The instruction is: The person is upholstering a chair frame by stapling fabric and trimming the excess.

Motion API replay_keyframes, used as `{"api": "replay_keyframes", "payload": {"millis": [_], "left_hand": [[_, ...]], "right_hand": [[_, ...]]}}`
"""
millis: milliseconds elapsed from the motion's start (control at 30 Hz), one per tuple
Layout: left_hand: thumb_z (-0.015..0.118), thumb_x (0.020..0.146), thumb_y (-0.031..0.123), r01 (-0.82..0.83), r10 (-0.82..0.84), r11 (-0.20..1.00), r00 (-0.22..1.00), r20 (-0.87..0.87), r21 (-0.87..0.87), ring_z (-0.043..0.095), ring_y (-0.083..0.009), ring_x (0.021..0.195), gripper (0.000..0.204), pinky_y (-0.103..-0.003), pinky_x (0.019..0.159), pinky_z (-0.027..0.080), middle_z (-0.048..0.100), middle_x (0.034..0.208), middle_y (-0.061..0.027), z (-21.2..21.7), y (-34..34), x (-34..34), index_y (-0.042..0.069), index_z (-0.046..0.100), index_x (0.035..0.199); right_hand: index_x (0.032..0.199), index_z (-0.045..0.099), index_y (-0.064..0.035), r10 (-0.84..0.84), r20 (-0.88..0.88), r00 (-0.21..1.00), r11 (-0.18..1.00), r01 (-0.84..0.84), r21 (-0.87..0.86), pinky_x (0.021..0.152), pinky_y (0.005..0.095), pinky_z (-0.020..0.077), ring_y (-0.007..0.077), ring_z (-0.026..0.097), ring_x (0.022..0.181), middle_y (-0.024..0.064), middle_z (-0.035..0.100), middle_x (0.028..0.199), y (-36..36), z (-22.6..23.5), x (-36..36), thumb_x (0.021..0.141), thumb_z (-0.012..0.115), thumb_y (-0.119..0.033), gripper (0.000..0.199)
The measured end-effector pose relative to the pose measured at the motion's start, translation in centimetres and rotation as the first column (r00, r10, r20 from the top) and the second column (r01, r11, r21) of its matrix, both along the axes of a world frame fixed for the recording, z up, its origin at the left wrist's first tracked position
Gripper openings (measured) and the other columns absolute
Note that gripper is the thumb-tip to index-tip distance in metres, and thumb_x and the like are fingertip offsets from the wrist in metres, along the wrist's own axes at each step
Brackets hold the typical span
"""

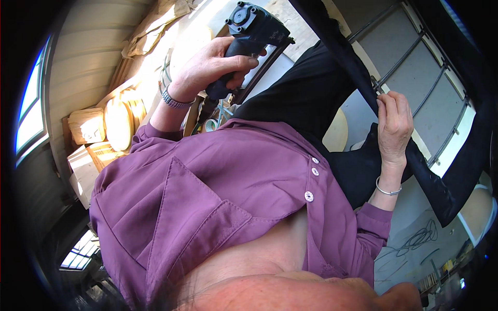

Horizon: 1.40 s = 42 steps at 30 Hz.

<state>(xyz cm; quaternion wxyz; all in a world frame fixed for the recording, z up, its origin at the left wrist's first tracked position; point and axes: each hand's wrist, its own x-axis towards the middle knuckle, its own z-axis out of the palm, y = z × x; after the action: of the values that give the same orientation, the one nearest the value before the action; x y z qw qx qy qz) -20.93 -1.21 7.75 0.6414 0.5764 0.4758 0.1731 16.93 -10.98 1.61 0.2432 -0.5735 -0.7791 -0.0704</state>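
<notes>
I can't see most of the left hand's (212, 66) fingertips — they wrap behind the grip of a black power tool (259, 28), blocky and bolted, at upper centre. At right, the right hand (395, 124) pinches black sheeting (433, 181), its lower fingers curled from sight; I can't tell cloth from leather. Thin metal rods (409, 58) run beyond — straight, dark.
</notes>
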Motion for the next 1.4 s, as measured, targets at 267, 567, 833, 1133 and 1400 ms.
{"api": "replay_keyframes", "payload": {"millis": [267, 567, 833, 1133, 1400], "left_hand": [[0.071, 0.092, 0.019, -0.021, 0.016, 0.998, 0.995, -0.097, -0.051, 0.057, -0.0085, 0.051, 0.023, -0.025, 0.047, 0.045, 0.059, 0.065, -0.0004, -3.7, 0.9, -2.0, 0.0, 0.063, 0.101], [0.073, 0.081, 0.031, 0.22, 0.121, 0.926, 0.595, -0.794, 0.306, 0.071, -0.0349, 0.086, 0.042, -0.041, 0.081, 0.055, 0.071, 0.092, -0.0231, -17.0, 4.6, -8.8, -0.002, 0.066, 0.106], [0.068, 0.079, 0.029, 0.284, 0.031, 0.933, 0.55, -0.835, 0.222, 0.07, -0.0406, 0.093, 0.039, -0.046, 0.085, 0.056, 0.07, 0.096, -0.0274, -24.5, 5.9, -9.8, -0.005, 0.066, 0.099], [0.067, 0.082, 0.027, 0.105, 0.053, 0.966, 0.815, -0.577, 0.236, 0.07, -0.0304, 0.077, 0.037, -0.04, 0.075, 0.056, 0.068, 0.083, -0.0215, -18.0, 3.2, -8.6, -0.005, 0.062, 0.101], [0.076, 0.084, 0.015, 0.145, -0.105, 0.946, 0.984, -0.147, 0.291, 0.056, -0.0093, 0.066, 0.03, -0.027, 0.062, 0.047, 0.063, 0.075, -0.0024, -1.4, 0.1, -3.9, -0.001, 0.068, 0.108]], "right_hand": [[0.108, 0.062, -0.0062, -0.187, -0.163, 0.969, 0.951, 0.137, -0.278, 0.074, 0.0373, 0.0529, 0.0261, 0.065, 0.086, 0.0071, 0.064, 0.096, 1.8, -0.2, 0.7, 0.09, 0.069, -0.005, 0.019], [0.128, 0.062, -0.0045, 0.108, 0.01, 0.994, 0.993, -0.108, 0.043, 0.1, 0.0414, 0.0503, 0.0295, 0.059, 0.122, 0.0098, 0.06, 0.131, 3.5, 1.0, -4.8, 0.089, 0.071, -0.009, 0.04], [0.118, 0.066, -0.0012, 0.136, -0.508, 0.85, 0.987, -0.162, -0.008, 0.087, 0.0382, 0.0548, 0.0289, 0.066, 0.099, 0.0137, 0.064, 0.116, 10.6, 1.7, -9.1, 0.092, 0.075, -0.024, 0.035], [0.091, 0.065, -0.0006, 0.173, -0.607, 0.776, 0.982, -0.185, 0.043, 0.076, 0.0311, 0.0494, 0.0218, 0.063, 0.085, 0.007, 0.064, 0.095, 13.7, 0.3, -9.0, 0.091, 0.074, -0.011, 0.014], [0.092, 0.066, -0.0012, 0.167, -0.668, 0.726, 0.986, -0.133, 0.101, 0.076, 0.0308, 0.0495, 0.0208, 0.062, 0.086, 0.0069, 0.063, 0.1, 14.2, -2.0, -9.3, 0.091, 0.077, -0.015, 0.017]]}}
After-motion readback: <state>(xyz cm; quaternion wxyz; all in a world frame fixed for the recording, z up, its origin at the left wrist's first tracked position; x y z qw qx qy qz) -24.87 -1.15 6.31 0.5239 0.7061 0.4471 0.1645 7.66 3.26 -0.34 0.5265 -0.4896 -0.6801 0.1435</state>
